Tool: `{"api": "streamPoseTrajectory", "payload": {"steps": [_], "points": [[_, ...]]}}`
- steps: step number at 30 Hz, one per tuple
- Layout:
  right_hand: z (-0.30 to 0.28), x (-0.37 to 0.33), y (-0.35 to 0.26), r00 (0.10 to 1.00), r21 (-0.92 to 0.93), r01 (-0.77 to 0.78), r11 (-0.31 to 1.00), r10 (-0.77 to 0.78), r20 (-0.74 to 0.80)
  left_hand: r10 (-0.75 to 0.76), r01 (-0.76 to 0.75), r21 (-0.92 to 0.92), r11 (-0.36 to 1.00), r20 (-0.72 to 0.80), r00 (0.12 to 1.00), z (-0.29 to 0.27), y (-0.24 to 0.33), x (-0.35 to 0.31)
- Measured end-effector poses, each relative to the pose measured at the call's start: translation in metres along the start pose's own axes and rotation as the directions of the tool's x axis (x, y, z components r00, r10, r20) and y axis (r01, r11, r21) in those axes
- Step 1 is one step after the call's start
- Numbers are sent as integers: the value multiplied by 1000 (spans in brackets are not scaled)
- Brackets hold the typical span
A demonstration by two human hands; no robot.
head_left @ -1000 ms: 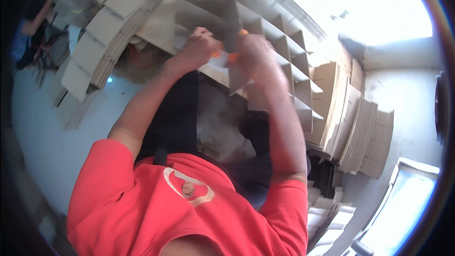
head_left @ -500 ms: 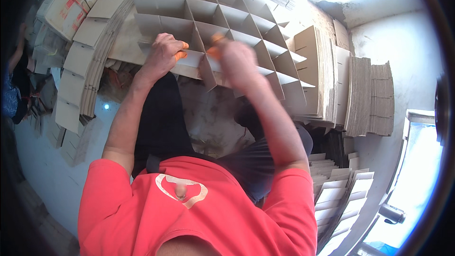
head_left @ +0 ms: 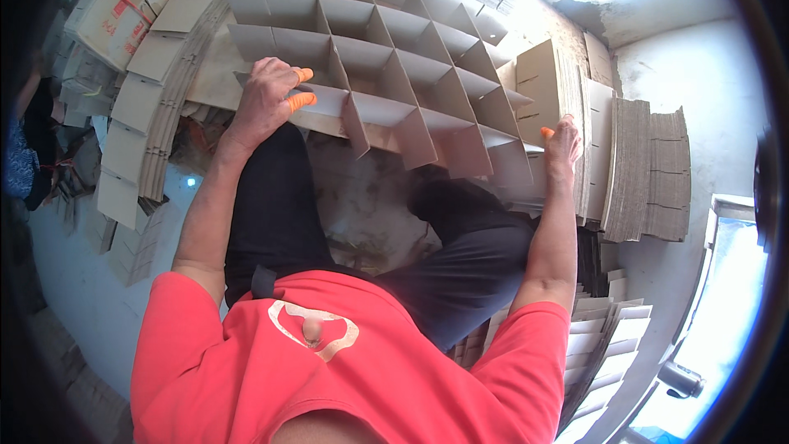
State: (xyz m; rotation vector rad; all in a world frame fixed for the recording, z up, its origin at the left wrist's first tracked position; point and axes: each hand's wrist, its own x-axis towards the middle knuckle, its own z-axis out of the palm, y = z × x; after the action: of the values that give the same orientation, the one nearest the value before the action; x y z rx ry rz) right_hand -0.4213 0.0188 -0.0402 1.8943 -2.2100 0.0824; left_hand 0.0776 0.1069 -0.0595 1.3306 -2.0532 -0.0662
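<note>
A cardboard divider grid (head_left: 366, 49) of interlocked strips stands on a low board in front of me. At its near left end, my left hand (head_left: 271, 99), with orange finger covers on thumb and forefinger, is closed over the upper edge of the nearest cardboard strip (head_left: 333, 102). Several cross strips jut from the grid toward me. On the right, my right hand (head_left: 563, 148) rests at the near side of a stack of slotted cardboard strips (head_left: 538, 86). Its orange-covered thumb is apart from the fingers, and no strip shows between them.
More bundled cardboard strips (head_left: 645, 168) stand farther right against the wall. Tall piles of slotted cardboard (head_left: 136, 144) and a printed carton (head_left: 123, 16) are at left. Loose strips (head_left: 600, 353) are stacked low at right. Part of another person (head_left: 25, 148) shows at the far left.
My right hand has left the near middle of the grid and moved right to the stack of strips. My left hand stays at the grid's near left end, shifted slightly left.
</note>
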Motion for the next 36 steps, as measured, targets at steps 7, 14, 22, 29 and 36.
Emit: {"api": "streamPoseTrajectory", "payload": {"steps": [7, 14, 22, 29, 36], "points": [[9, 1, 7, 995, -77, -13, 997, 5, -102, -15, 16, -22, 1000, 22, 1000, 0, -1, 2], [-30, 5, 2, 940, 0, -217, 976, 209, -269, -22, 23, 29, 999, -19, 1000, -7, -6, -4], [-125, 36, -34, 726, 72, 34, 997, 25, -687, -113, 144, 190, 971, -165, 980, -30, -23, -22], [-155, -3, -201, 854, 736, 520, 433, -242, -460, -253, 256, 44, 966, -67, 965, -29, -38, -26], [-153, -49, -322, 878, 798, 411, 442, -426, -216, -315, 313, -83, 946, -12, 949, -17, -52, -34]]}}
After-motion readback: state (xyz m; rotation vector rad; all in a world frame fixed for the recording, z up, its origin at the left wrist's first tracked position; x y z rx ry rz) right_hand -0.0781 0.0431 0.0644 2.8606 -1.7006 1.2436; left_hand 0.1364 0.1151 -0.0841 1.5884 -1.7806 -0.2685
